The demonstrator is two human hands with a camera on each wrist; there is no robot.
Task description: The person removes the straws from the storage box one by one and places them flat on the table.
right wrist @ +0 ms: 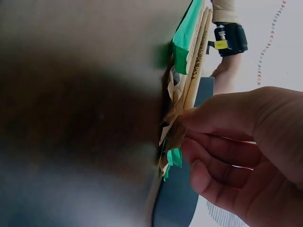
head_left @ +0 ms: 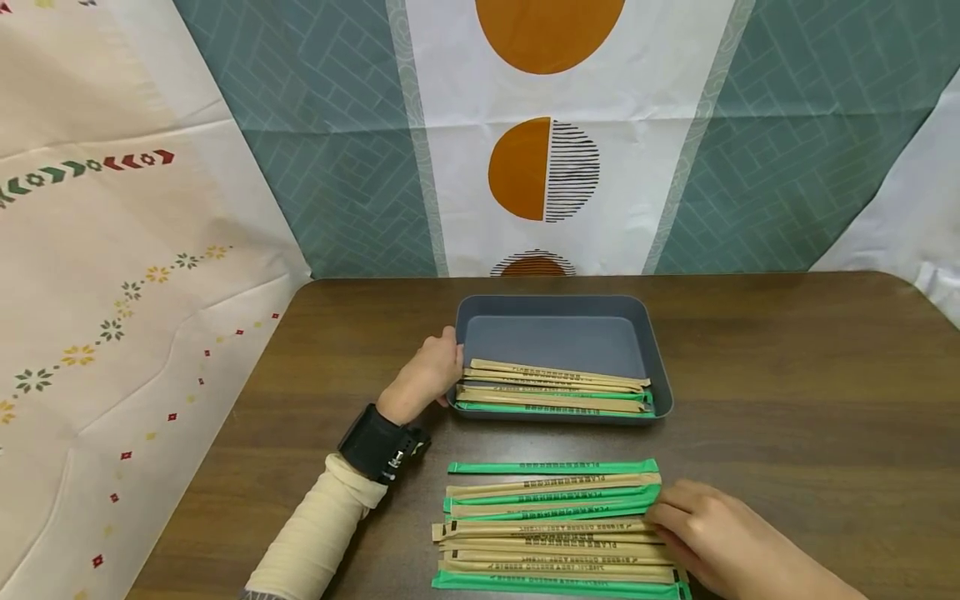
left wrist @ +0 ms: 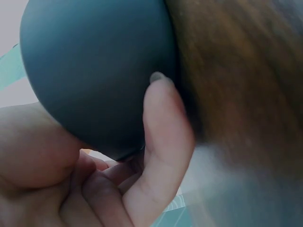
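Note:
My left hand [head_left: 427,373] grips the left side of a grey tray [head_left: 555,305]; in the left wrist view its fingers curl around the tray's dark wall [left wrist: 99,75]. Inside the tray, several straws in brown and green paper sleeves [head_left: 555,377] lie along the near side. Nearer me, a spread of sleeved straws lies on the table, brown ones [head_left: 555,542] mixed with green ones [head_left: 555,468]. My right hand [head_left: 720,533] is at their right ends. In the right wrist view its thumb and forefinger pinch the end of a brown-sleeved straw [right wrist: 179,130].
The brown wooden table [head_left: 795,392] extends on both sides of the tray. A patterned cloth [head_left: 360,150] hangs behind its far edge, and a cream cloth [head_left: 135,275] with small motifs borders the left. A black wrist strap [head_left: 375,442] sits on my left wrist.

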